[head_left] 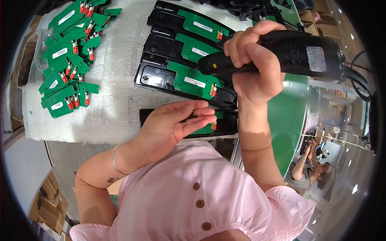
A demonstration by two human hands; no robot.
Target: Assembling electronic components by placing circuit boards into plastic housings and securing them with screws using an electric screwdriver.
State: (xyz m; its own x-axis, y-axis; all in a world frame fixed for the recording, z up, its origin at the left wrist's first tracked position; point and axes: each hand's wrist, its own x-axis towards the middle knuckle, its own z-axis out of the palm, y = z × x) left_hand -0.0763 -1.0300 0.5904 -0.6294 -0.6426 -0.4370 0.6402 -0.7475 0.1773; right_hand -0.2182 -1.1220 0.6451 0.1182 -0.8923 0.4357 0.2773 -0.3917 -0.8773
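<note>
My right hand is wrapped round a black electric screwdriver, held nearly level, its nose pointing left. The tip is over a green circuit board that sits in a shiny black plastic housing; whether it touches a screw cannot be made out. Just in front, my left hand is cupped palm up, with a small heap of dark screws in it. Beneath its fingers lies another black housing with a board, partly hidden. Two more housings with boards lie side by side beyond.
Many loose green boards with red-and-white connectors are piled at the left on a white foam sheet. Black parts lie at the back. A green surface is on the right; a cable trails from the screwdriver. Another person works farther right.
</note>
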